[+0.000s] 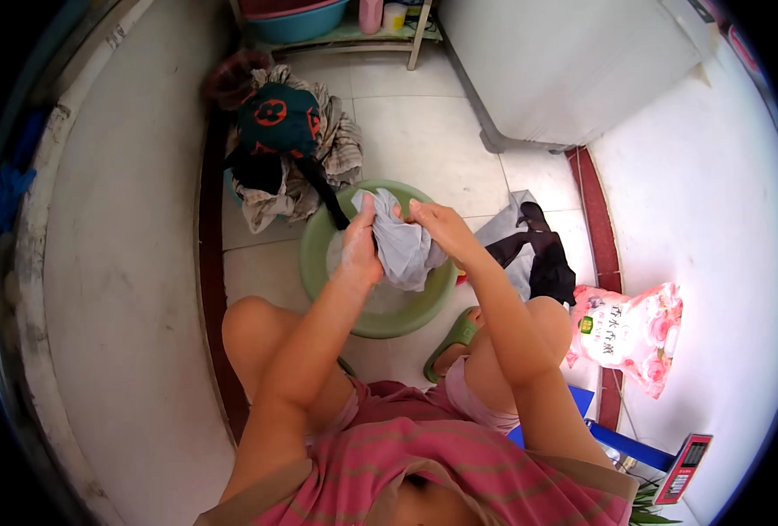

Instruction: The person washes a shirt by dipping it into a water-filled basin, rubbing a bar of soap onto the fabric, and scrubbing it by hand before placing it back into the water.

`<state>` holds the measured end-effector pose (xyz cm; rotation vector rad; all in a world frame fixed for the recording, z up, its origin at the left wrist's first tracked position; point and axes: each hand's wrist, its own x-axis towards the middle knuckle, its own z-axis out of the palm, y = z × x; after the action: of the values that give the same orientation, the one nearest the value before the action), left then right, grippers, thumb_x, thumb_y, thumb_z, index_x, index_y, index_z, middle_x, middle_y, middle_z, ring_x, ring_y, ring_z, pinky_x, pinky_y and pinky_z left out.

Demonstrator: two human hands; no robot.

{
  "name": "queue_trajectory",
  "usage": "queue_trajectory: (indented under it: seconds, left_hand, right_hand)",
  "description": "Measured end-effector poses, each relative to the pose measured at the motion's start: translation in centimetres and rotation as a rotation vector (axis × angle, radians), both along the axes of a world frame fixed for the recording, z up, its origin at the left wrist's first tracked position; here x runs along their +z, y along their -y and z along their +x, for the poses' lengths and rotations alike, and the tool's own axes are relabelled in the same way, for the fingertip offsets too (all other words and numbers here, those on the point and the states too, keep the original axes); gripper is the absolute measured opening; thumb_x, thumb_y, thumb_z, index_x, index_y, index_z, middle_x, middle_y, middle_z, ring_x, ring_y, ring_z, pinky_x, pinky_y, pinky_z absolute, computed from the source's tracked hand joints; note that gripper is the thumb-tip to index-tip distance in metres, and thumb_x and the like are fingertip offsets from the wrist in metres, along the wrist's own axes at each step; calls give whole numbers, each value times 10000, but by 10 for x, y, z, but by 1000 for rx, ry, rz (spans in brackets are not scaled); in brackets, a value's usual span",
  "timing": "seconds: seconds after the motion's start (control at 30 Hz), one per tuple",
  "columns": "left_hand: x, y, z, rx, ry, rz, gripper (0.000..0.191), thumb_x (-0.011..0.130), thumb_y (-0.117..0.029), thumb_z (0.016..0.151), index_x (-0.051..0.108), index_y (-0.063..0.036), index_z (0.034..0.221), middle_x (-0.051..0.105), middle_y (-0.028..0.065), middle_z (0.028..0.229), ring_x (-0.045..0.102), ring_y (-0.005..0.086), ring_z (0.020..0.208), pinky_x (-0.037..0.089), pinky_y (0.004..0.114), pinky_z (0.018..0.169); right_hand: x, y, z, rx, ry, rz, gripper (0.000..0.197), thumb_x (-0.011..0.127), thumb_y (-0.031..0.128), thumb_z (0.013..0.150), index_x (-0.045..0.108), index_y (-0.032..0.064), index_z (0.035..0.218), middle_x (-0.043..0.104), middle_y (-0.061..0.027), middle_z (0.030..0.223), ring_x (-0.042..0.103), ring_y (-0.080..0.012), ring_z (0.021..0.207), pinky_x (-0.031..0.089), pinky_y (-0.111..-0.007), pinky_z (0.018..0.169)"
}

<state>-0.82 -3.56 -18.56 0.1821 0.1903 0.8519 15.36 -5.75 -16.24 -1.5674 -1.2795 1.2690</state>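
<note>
A wet light-grey cloth [402, 246] is bunched between my two hands, above a round green plastic basin [310, 263]. My left hand [360, 246] grips its left side, thumb up along the fabric. My right hand [443, 227] holds the upper right part with its fingers bent into the folds. Below the cloth, cloudy water [389, 299] shows in the basin. What the cloth is cannot be told. A black strip of fabric [326, 194] hangs from the laundry pile to the basin's upper left rim.
A laundry pile [280, 121] lies at the upper left. Dark and grey clothes [546, 256] lie on the tiles at the right, beside a pink floral bag [629, 335]. A shelf [356, 46] stands at the back, a large white appliance [560, 72] at the upper right.
</note>
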Motion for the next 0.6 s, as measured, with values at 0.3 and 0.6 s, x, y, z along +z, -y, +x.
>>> queue_trajectory:
  seconds: [0.3,0.6]
  left_hand:
    - [58,-14,-19,220,236,131,571,277,-389,961,269,22,1357,220,140,1460,307,278,1307,220,423,1101]
    - [50,-15,-24,258,-291,253,513,385,-386,950,429,43,1229,498,131,1259,461,252,1177,338,377,1007]
  right_hand:
    - [56,16,7,269,-294,-279,534,715,158,757,498,-43,1202,622,-71,1008,558,-119,915,440,-254,824]
    - [84,14,21,-57,-508,377,736,772,27,620,413,35,1263,571,-68,1062,517,-145,1031,400,-278,919]
